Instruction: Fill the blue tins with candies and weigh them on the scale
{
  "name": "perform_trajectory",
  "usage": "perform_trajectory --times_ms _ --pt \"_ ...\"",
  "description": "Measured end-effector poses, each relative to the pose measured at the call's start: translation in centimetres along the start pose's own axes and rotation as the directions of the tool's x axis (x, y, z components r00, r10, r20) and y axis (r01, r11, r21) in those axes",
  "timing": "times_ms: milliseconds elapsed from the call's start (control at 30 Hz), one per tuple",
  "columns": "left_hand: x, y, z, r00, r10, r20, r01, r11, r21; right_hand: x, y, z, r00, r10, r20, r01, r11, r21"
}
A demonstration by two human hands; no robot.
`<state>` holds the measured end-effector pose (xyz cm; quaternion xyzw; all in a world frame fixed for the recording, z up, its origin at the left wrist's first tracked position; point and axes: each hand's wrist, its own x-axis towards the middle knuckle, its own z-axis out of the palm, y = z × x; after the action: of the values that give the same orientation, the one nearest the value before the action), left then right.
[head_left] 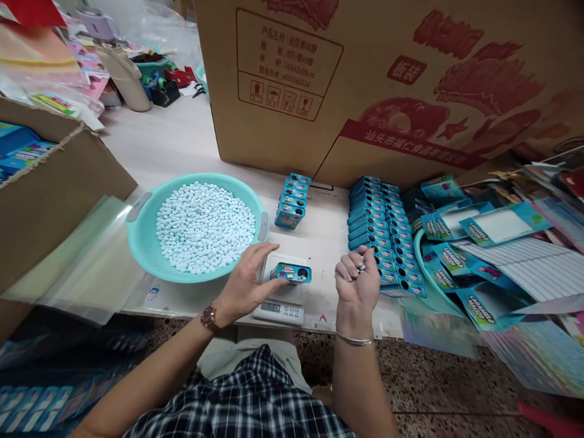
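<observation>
A small blue candy box (294, 272) lies on the white kitchen scale (279, 311), a dark round hole showing near the right end of its face. My left hand (246, 277) is beside it, thumb and fingers spread; the thumb tip is at the box's near edge, and whether it touches I cannot tell. To the right of the scale, my right hand (358, 274) is turned palm up and curled closed around a few pale candies (362, 266). Many more pale candies (205, 225) fill a turquoise basin (194, 278) left of the scale.
Behind the scale stands a short row of blue boxes (292, 210). Longer rows of blue boxes (369, 219) are at the right, next to a basin heaped with flat blue cartons (479, 304). A large printed carton (283, 134) walls off the back; an open cardboard box (59, 182) stands left.
</observation>
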<state>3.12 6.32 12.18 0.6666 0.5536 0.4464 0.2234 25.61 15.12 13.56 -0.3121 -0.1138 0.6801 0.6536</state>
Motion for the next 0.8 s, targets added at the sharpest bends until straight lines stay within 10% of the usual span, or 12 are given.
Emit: perform_trajectory --times_ms 200,800 --pt "-0.9 0.0 -2.7 0.994 -0.037 -0.102 0.041 0.999 0.035 -0.4 -1.6 -1.7 0.999 -0.013 -0.043 0.015 0.999 0.042" --pt "-1.8 -0.2 0.6 1.0 -0.001 -0.008 0.002 0.996 0.085 -2.2 5.1 3.0 0.993 -0.113 0.03 0.117 0.959 -0.258"
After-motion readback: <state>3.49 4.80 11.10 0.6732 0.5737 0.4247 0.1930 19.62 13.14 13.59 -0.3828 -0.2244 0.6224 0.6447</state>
